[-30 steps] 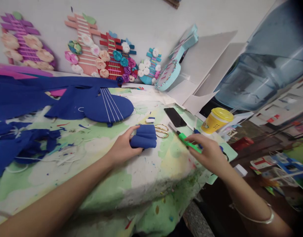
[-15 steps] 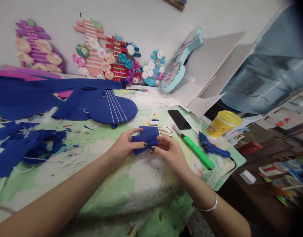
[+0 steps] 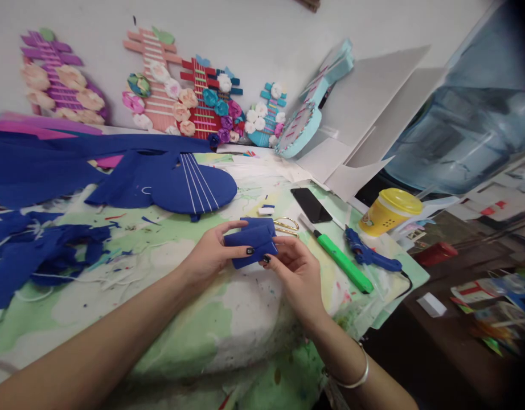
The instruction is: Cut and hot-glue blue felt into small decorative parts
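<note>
Between my two hands is a small folded piece of blue crepe paper (image 3: pixel 251 233). My left hand (image 3: pixel 215 249) grips its left side, thumb across the front and a finger along the top. With thumb and fingertips, my right hand (image 3: pixel 297 266) pinches its lower right corner. Just behind the paper, the gold handles of a pair of scissors (image 3: pixel 287 225) show; their blades are hidden. A flat blue instrument-shaped piece (image 3: pixel 172 185) with white strings lies beyond my left hand. To the right of my right hand is a green utility knife (image 3: pixel 343 262).
A blue glue gun (image 3: pixel 369 250), a black phone (image 3: pixel 311 205) and a yellow lidded cup (image 3: pixel 388 210) stand or lie at the right. Blue scraps (image 3: pixel 70 250) are heaped at the left. Decorated paper instruments (image 3: pixel 202 102) lean on the wall, near a large water bottle (image 3: pixel 480 131).
The loose flap of the blue crepe paper now lies flatter, folded over toward me. My right hand has shifted slightly, still pinching the corner. The view has moved a little.
</note>
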The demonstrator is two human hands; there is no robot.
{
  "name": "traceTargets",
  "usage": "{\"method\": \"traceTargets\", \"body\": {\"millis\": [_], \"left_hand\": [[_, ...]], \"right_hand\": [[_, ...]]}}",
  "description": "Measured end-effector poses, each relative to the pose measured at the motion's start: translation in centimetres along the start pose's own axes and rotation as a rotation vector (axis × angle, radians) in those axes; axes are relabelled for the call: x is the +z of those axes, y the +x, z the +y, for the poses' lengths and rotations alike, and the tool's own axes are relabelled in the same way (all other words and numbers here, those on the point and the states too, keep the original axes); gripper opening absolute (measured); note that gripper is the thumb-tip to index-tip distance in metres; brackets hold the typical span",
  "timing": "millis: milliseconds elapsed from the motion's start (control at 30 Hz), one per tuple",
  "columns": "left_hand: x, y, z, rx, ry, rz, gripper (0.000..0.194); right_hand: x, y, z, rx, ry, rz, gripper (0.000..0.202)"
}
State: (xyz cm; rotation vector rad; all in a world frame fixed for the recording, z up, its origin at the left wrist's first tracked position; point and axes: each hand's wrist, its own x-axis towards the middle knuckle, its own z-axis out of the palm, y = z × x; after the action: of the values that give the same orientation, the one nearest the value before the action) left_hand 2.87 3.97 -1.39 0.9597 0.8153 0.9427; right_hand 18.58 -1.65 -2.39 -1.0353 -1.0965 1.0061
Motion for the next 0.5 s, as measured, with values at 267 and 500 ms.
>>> {"method": "traceTargets", "body": {"millis": [267, 500], "left_hand": [[0.01, 0.14, -0.09, 0.052, 0.070, 0.015, 0.070], [-0.08, -0.04, -0.16, 0.031, 0.058, -0.003, 0.066]], "right_hand": [[0.17, -0.59, 0.23, -0.031, -0.001, 0.031, 0.027], [0.26, -0.37, 0.03, -0.015, 0.071, 0.036, 0.028]]}}
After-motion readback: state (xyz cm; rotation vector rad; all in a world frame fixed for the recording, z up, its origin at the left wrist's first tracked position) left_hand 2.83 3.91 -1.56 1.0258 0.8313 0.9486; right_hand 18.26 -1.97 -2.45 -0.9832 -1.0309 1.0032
